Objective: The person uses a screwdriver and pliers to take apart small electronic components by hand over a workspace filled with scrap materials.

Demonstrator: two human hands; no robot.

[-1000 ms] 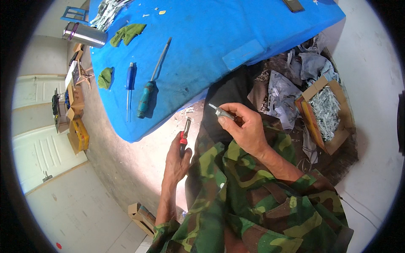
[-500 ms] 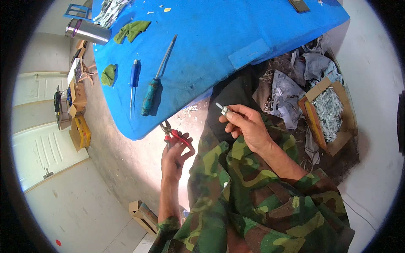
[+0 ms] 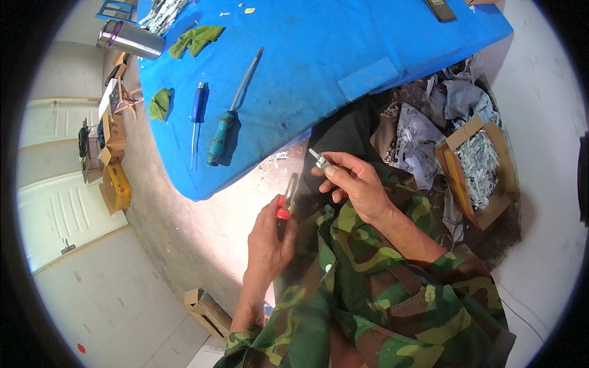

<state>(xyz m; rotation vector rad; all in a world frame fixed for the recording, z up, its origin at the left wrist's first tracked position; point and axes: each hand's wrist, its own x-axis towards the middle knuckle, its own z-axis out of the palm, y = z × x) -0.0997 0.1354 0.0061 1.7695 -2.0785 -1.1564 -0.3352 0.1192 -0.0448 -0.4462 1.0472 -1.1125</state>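
Red-handled pliers (image 3: pixel 283 208), swung nearer right hand (image 3: pixel 358 185)

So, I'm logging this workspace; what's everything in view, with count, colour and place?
pliers: one, red-handled, centre
metal piece: one, silvery, centre
screwdrivers: two, blue and teal, on table
cloths: two, green, table's left
flask: one, silver, table's left edge
strip pile: one, whitish, table's top left
flat object: one, dark, table's far edge
table: one, blue, ahead
boxes: several, brown and yellow, both sides
bags: several, greyish, right
doors: two, white, left
jacket: one, camouflage, worn
left hand: one, bare, around pliers
right hand: one, bare, holding metal piece
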